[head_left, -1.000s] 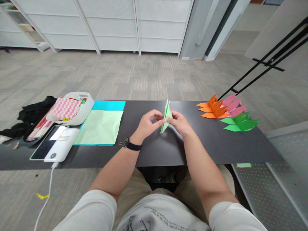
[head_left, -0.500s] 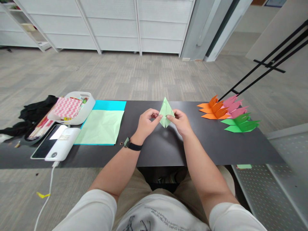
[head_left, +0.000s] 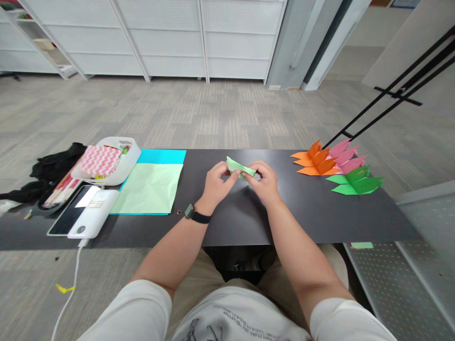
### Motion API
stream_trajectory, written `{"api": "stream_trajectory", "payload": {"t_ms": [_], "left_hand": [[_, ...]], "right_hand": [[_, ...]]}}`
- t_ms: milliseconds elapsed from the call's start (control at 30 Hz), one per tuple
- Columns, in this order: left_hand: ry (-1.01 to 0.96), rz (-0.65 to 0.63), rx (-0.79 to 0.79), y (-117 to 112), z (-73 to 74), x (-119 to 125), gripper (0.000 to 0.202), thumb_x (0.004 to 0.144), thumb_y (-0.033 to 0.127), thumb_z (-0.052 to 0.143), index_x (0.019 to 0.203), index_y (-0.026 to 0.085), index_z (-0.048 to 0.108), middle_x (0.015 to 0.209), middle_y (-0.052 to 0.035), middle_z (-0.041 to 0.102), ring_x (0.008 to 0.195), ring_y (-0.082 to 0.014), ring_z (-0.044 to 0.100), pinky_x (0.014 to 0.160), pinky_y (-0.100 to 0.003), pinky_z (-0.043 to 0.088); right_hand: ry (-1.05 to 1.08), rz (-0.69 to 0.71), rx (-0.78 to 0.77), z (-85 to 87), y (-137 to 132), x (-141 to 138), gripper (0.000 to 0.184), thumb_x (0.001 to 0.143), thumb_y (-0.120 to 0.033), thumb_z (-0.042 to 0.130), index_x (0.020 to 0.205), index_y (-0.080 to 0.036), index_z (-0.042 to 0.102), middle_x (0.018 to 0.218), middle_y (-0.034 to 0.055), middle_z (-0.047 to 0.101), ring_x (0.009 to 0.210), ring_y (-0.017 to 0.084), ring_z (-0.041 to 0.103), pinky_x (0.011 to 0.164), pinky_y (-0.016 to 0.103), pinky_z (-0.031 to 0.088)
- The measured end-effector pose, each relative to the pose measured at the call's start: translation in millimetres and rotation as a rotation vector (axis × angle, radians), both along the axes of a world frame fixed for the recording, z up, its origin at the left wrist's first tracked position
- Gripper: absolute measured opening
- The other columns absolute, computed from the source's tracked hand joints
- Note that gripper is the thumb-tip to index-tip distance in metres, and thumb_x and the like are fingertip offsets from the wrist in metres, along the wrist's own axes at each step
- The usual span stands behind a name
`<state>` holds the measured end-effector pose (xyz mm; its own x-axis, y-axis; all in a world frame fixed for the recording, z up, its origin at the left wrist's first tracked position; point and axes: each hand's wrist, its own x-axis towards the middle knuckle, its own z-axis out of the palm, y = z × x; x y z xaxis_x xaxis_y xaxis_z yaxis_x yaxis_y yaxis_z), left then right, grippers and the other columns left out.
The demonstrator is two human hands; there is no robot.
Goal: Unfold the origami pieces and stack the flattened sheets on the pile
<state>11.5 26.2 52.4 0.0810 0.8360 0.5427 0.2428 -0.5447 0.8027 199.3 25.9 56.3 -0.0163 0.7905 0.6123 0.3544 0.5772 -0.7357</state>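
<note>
A light green folded origami paper (head_left: 239,166) is held above the dark table, tilted so that mostly its edges and a narrow side show. My left hand (head_left: 218,182) pinches its left side between thumb and fingers. On the other side my right hand (head_left: 265,181) grips it the same way, thumb toward me. Both thumbs meet near the paper's lower edge; the fingertips behind it are partly hidden. To the left lies a light green sheet (head_left: 151,189) over a blue sheet (head_left: 163,156).
Folded paper pieces in orange (head_left: 316,161), pink (head_left: 346,156) and green (head_left: 355,182) stand at the table's right. On the left are a white basket (head_left: 131,158), a tablet (head_left: 67,215), a white power bank (head_left: 93,215) with a cable (head_left: 73,284), and black cloth (head_left: 57,163).
The folded paper has tipped from an upright diamond facing me to a flatter, slanted position. Both hands have stayed on it, the right shifting slightly inward.
</note>
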Motion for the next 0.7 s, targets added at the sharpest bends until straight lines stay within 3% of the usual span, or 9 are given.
{"api": "stream_trajectory", "payload": {"t_ms": [233, 433, 567, 700], "left_hand": [[-0.034, -0.042, 0.016, 1.9, -4.3, 0.0, 0.01, 0.097, 0.029, 0.071, 0.092, 0.02, 0.073, 0.095, -0.0046, 0.072, 0.087, -0.0178, 0.07, 0.081, -0.031, 0.059], [-0.059, -0.099, -0.081, 2.2, -5.5, 1.0, 0.011, 0.096, 0.03, 0.07, 0.101, 0.02, 0.071, 0.103, -0.0064, 0.076, 0.097, -0.0197, 0.073, 0.092, -0.036, 0.062], [-0.11, -0.125, -0.169, 3.7, -9.4, 1.3, 0.015, 0.093, 0.033, 0.075, 0.098, 0.02, 0.069, 0.098, -0.0049, 0.076, 0.091, -0.0185, 0.073, 0.09, -0.035, 0.061], [-0.211, -0.101, -0.235, 9.0, -13.8, 0.7, 0.02, 0.093, 0.036, 0.076, 0.102, 0.02, 0.068, 0.092, -0.0023, 0.072, 0.084, -0.0156, 0.071, 0.083, -0.03, 0.059]], "right_hand": [[0.101, -0.019, -0.078, -8.1, 4.5, 5.0, 0.015, 0.087, -0.036, 0.081, 0.08, -0.025, 0.072, 0.088, 0.0024, 0.072, 0.083, 0.02, 0.066, 0.071, 0.034, 0.05], [0.248, -0.05, -0.26, -12.1, 7.8, 4.6, 0.026, 0.079, -0.047, 0.084, 0.078, -0.024, 0.073, 0.076, -0.0012, 0.067, 0.068, 0.016, 0.057, 0.064, 0.031, 0.046], [0.344, -0.016, -0.357, -13.4, 8.9, 2.5, 0.036, 0.073, -0.055, 0.087, 0.077, -0.024, 0.071, 0.07, -0.0028, 0.064, 0.064, 0.015, 0.054, 0.06, 0.029, 0.045], [0.428, 0.024, -0.383, -13.1, 10.4, 2.8, 0.04, 0.073, -0.061, 0.087, 0.088, -0.026, 0.073, 0.077, -0.0012, 0.068, 0.07, 0.017, 0.059, 0.066, 0.031, 0.051]]}}
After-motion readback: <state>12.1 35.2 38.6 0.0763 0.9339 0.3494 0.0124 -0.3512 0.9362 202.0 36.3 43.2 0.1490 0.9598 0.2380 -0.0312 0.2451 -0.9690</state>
